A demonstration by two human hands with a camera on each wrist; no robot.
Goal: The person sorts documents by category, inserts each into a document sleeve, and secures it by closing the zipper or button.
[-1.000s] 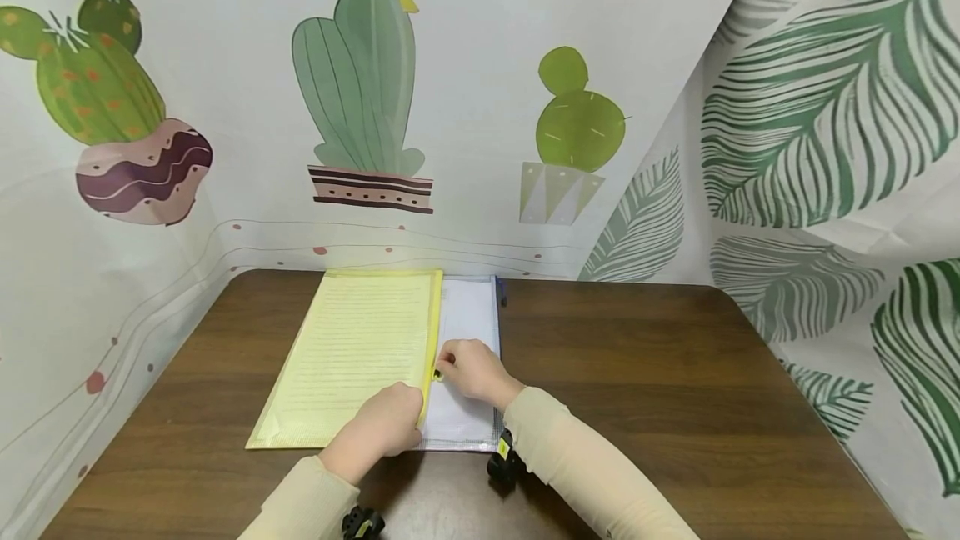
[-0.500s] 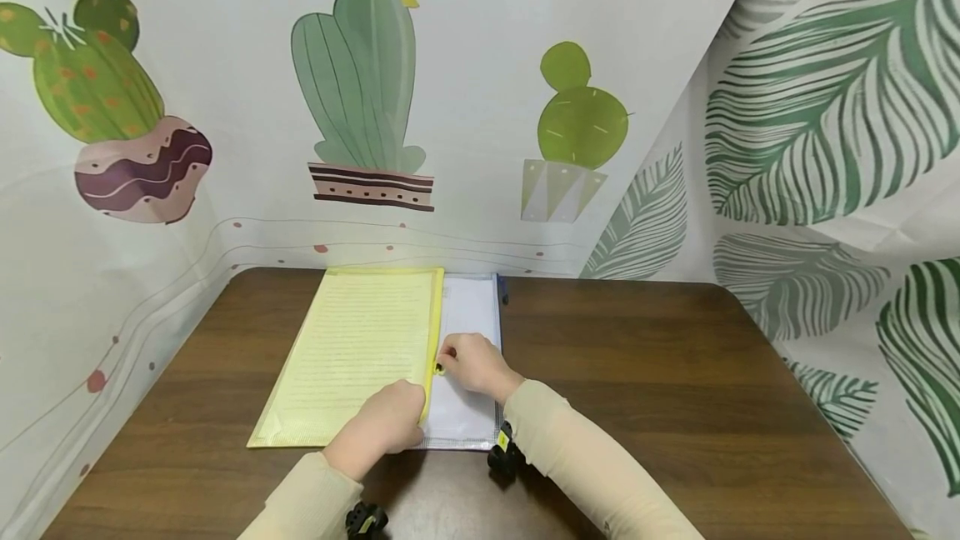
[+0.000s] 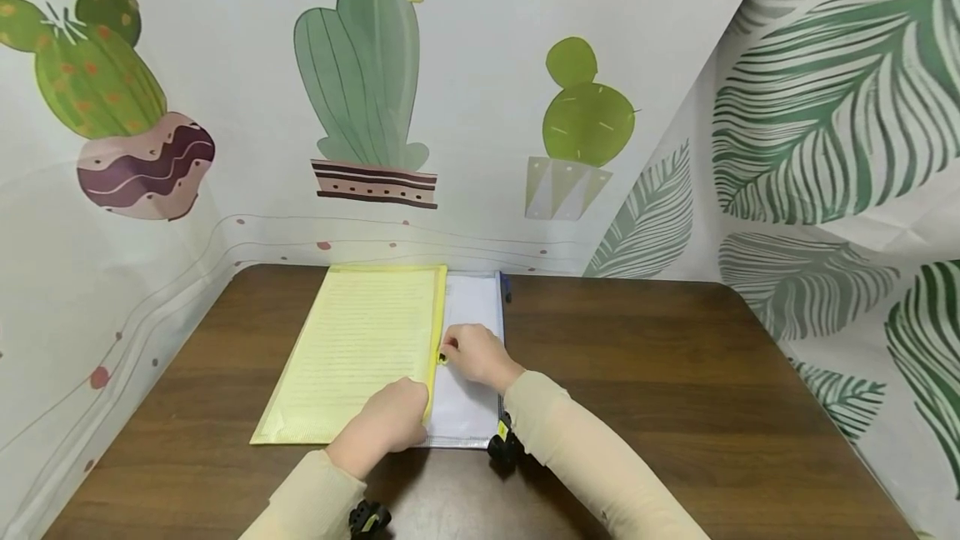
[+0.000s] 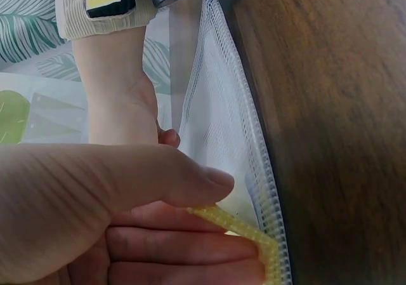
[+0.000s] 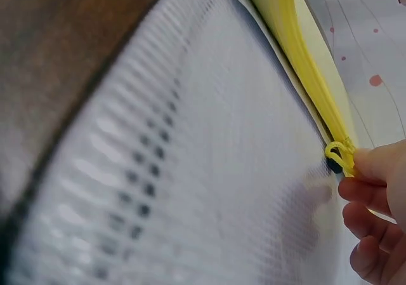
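A yellow mesh zip pouch (image 3: 352, 348) lies on a white mesh pouch (image 3: 474, 307) with a blue edge, both flat on the brown table (image 3: 637, 373). My left hand (image 3: 414, 411) pinches the near right corner of the yellow pouch (image 4: 257, 237), thumb (image 4: 158, 177) on top. My right hand (image 3: 450, 354) pinches the small yellow zip pull (image 5: 339, 153) on the pouch's right edge, about halfway along the yellow zip (image 5: 298, 50). The white pouch (image 5: 190, 158) fills the right wrist view under my fingers (image 5: 374, 193).
Printed cloth with cactus pictures (image 3: 360, 73) hangs behind the table and a leaf-print cloth (image 3: 825, 107) hangs on the right. Bare table top lies to the right of the pouches and a narrower strip (image 3: 202, 373) to their left.
My right hand has slid the zip pull a little farther from me along the yellow pouch's edge. My left hand has stayed on the near corner.
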